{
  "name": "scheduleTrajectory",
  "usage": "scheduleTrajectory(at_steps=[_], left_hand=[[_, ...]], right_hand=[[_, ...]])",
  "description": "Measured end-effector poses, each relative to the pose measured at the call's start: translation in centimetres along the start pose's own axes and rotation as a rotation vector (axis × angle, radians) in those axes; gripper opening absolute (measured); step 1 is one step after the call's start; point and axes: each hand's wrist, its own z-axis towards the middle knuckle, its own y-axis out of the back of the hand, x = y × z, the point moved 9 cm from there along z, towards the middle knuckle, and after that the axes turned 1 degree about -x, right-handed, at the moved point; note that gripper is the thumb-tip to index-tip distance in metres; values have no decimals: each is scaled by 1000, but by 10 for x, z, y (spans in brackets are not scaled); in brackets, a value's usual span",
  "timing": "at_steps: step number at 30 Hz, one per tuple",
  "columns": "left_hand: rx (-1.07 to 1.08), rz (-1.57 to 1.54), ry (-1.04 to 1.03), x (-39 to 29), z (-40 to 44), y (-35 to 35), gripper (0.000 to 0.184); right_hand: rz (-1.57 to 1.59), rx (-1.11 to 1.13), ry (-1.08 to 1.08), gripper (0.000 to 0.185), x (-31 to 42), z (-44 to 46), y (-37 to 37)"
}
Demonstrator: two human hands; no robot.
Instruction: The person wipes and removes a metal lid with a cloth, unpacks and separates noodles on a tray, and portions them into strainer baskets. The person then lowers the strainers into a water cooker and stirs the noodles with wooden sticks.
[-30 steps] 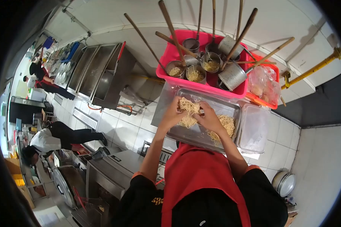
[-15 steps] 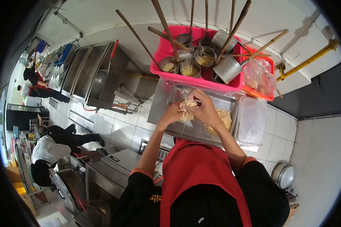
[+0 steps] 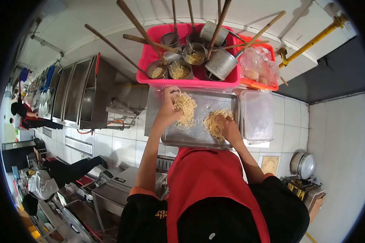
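Over the left part of a metal tray (image 3: 198, 139), my left hand (image 3: 166, 111) grips a loose clump of noodles (image 3: 185, 112), and strands hang from it. At the tray's right side, my right hand (image 3: 231, 131) curls into another pile of noodles (image 3: 215, 125); its fingertips are buried among the strands. Just beyond the tray stands a pink bin (image 3: 190, 84) of long-handled metal noodle strainers (image 3: 222, 65). Noodles lie inside several of these strainers, and their wooden handles stick out in different directions.
An orange basket (image 3: 257, 84) with plastic bags (image 3: 257, 65) stands right of the bin. Beside the tray sits a translucent plastic container (image 3: 257, 117). A yellow pipe (image 3: 312, 42) runs along the wall. Two other people (image 3: 65, 170) are at the far left, among steel kitchen equipment.
My hands were close together over the tray with noodles between them. Now they are apart: the left holds a clump at left, the right has moved into the pile at right. The view has shifted.
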Motion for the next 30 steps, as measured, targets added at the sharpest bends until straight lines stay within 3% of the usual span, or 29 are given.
scheduleTrajectory(at_steps=[1, 2, 3, 5, 6, 7, 9, 10, 13, 15, 17, 18, 20, 23, 25, 26, 29, 30], left_hand=[[-154, 617, -88, -4, -2, 8, 75], [-301, 1230, -197, -15, -6, 3, 77], [-273, 1224, -218, -18, -5, -12, 77], [-374, 1214, -268, -38, -12, -37, 76], [-405, 1176, -339, -46, -14, -55, 60], [-376, 1167, -350, -40, -11, -72, 60], [-187, 859, -453, -21, -5, -113, 47], [-145, 772, -449, -13, -2, -129, 37], [-184, 881, -521, -15, -5, -163, 36], [-176, 920, -611, -24, -7, -194, 34], [-21, 726, -513, -9, -4, -233, 36], [-13, 726, -518, 8, -3, -249, 36], [274, 520, 35, 103, 7, -281, 37], [409, 517, -100, 95, -4, -311, 37], [392, 526, -104, 112, -6, -316, 38], [329, 459, -87, 121, -3, -311, 39], [250, 373, -79, 129, -2, -299, 47], [166, 255, 10, 128, -6, -290, 50]], right_hand=[[199, 124, -184, 44, -14, -4, -5], [229, -8, -221, 29, 9, -3, 39], [224, -25, -250, 29, 11, -7, 55], [346, -223, -35, 28, 22, -18, 93], [461, -265, -49, 30, 10, -30, 85], [452, -276, -76, 30, 11, -34, 94], [566, -294, 92, 36, 31, -39, 114], [327, -287, 71, 45, 29, -42, 116], [134, -352, -93, 56, -37, -64, 145], [42, -557, -342, 56, -99, -97, 179], [-40, -584, -684, 54, -161, -129, 170], [122, -554, -728, 53, -193, -140, 152], [254, -493, -727, 55, -205, -145, 149], [458, -453, -769, 59, -205, -146, 149], [890, -349, -885, 61, -212, -152, 121], [895, -351, -896, 61, -212, -155, 120], [983, -315, -698, 54, -192, -142, 132], [1032, -314, -671, 44, -174, -137, 151]])
